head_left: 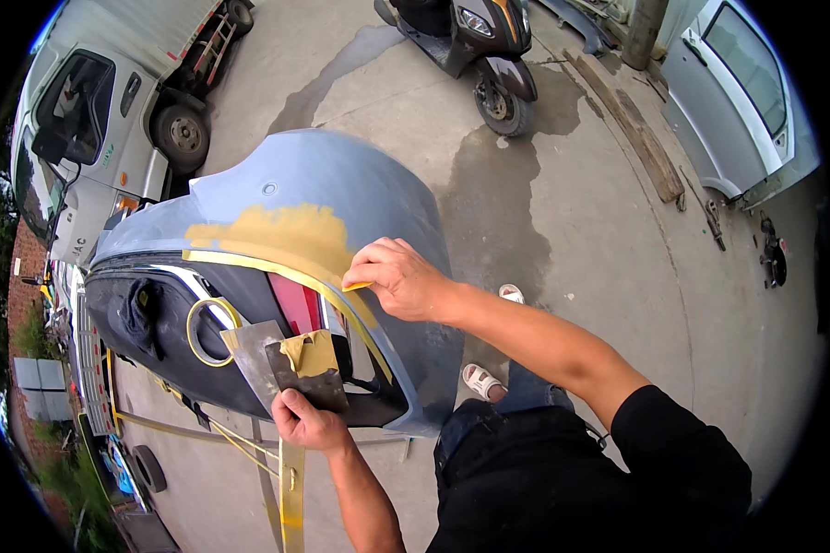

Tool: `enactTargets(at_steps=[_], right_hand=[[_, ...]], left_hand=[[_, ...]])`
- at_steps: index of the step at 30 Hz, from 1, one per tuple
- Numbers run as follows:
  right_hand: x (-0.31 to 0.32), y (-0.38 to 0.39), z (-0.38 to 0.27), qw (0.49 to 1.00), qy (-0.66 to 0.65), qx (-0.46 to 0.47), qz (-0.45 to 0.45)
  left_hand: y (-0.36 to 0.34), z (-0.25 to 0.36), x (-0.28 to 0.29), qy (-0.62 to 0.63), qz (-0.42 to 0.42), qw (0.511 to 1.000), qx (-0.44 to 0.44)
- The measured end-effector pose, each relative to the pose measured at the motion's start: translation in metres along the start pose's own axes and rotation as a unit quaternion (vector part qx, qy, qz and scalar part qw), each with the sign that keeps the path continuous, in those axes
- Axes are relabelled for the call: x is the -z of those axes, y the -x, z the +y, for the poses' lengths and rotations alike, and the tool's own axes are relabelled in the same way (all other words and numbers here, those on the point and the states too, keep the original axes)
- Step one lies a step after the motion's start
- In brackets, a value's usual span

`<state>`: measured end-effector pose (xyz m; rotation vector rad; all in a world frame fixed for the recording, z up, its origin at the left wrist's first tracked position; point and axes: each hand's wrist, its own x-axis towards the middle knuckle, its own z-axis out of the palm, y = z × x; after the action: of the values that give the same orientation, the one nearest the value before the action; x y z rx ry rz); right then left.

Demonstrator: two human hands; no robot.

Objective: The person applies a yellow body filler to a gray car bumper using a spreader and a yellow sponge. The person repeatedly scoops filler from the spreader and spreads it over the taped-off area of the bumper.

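A grey-blue car bumper (pixel 378 198) rests on a stand before me, with a broad smear of yellow putty (pixel 295 230) on its upper face. Yellow masking tape runs along its inner edge. My right hand (pixel 398 279) pinches a small yellow spreader (pixel 358 286) at the bumper's curved edge, beside the putty. Lower down, my left hand (pixel 309 422) grips a flat metal putty plate (pixel 252 355) from below, thumb on top. A lump of yellow putty (pixel 314 348) lies on that plate. A masking tape roll (pixel 191 336) leans on the black trim just left of the plate.
A dark cloth (pixel 141 313) lies on the black trim. The stand's yellow leg (pixel 291 498) reaches the floor. A truck (pixel 111 120) stands at far left, a scooter (pixel 489 64) beyond the bumper. At right are a wooden plank (pixel 632 129) and a car door (pixel 729 92).
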<state>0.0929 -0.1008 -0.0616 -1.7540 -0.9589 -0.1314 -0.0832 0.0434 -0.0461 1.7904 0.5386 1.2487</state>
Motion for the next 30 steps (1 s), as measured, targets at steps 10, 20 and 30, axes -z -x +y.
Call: enactTargets(at_steps=[10, 20, 30], right_hand=[[-0.012, 0.059, 0.000, 0.980, -0.135, -0.130, 0.059], [-0.018, 0.003, 0.005, 0.949, -0.176, -0.254, 0.061], [-0.020, 0.045, -0.017, 0.940, -0.222, -0.252, 0.066]], left_hand=[[-0.001, -0.006, 0.003, 0.002, -0.002, 1.000, 0.001], [-0.002, -0.010, 0.005, 0.015, -0.012, 1.000, 0.004], [-0.001, -0.005, 0.002, -0.012, -0.001, 1.000, -0.025]])
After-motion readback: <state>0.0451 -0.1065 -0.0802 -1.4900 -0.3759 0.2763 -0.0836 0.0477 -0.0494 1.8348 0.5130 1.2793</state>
